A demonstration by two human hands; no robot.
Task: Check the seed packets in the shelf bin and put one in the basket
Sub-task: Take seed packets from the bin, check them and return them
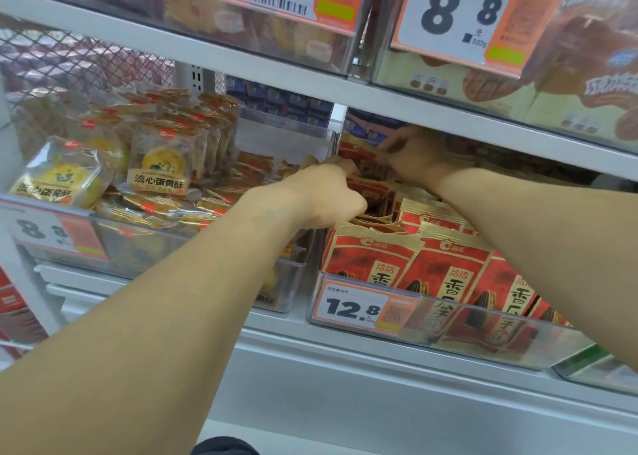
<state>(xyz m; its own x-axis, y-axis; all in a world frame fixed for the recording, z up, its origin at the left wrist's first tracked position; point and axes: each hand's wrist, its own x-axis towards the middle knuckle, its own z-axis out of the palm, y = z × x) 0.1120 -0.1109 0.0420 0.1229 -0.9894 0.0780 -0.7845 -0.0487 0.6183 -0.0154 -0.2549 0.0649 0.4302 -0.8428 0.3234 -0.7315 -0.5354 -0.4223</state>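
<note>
Head view is showing both hands reaching into the clear plastic shelf bin [448, 320] of red-and-gold seed packets [373, 261]. The left hand [324, 195] and right hand [414, 154] are curling fingers around far packets, so checking seems underway. Next, one packet needs lifting out; no basket is showing.

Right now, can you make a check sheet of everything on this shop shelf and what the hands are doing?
Surface: white metal shelf, another shelf above.
Job's things: red seed packets standing upright in a clear bin with a 12.8 price tag. Basket: nothing seen.
Clutter: yolk pastry packs in the bin to the left.
Grippers: left hand and right hand both deep in the seed bin, fingers among the rear packets; grip unclear.
Cables: nothing seen.
Surroundings: price tags and snack packs above.
</note>
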